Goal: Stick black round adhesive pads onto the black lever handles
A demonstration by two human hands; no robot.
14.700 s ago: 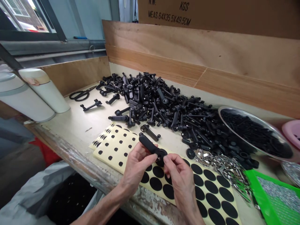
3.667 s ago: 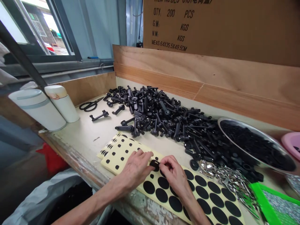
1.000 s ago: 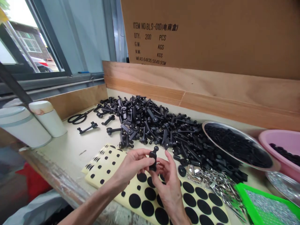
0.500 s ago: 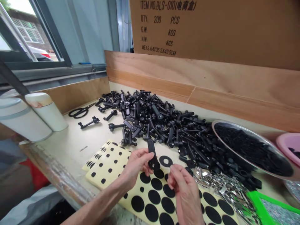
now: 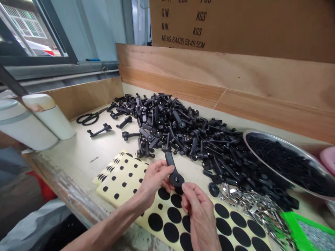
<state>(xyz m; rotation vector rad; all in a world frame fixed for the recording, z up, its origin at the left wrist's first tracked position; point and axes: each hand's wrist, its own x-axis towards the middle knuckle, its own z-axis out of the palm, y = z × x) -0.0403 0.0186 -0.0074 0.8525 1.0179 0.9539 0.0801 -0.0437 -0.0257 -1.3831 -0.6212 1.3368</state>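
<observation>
My left hand (image 5: pixel 154 176) grips a black plastic crank handle (image 5: pixel 173 170) by its arm, the round end pointing toward me. My right hand (image 5: pixel 196 205) is pinched at that round end, fingertips touching it; whatever small piece it holds is hidden. Both hands hover over a yellow backing sheet (image 5: pixel 146 209) covered with large black round stickers. A second sheet (image 5: pixel 117 172) with small black dots lies to the left.
A big heap of black handles (image 5: pixel 183 132) covers the bench middle. A metal bowl (image 5: pixel 285 160) of black parts, metal clips (image 5: pixel 251 205) and a green tray (image 5: pixel 309 226) sit right. Scissors (image 5: pixel 89 118) and two white containers (image 5: pixel 49 116) stand left. Plywood walls enclose the bench.
The black ring that lay on the sheet half a second ago is gone from there. My right hand has moved up to the handle's round end, and the handle has tilted toward it.
</observation>
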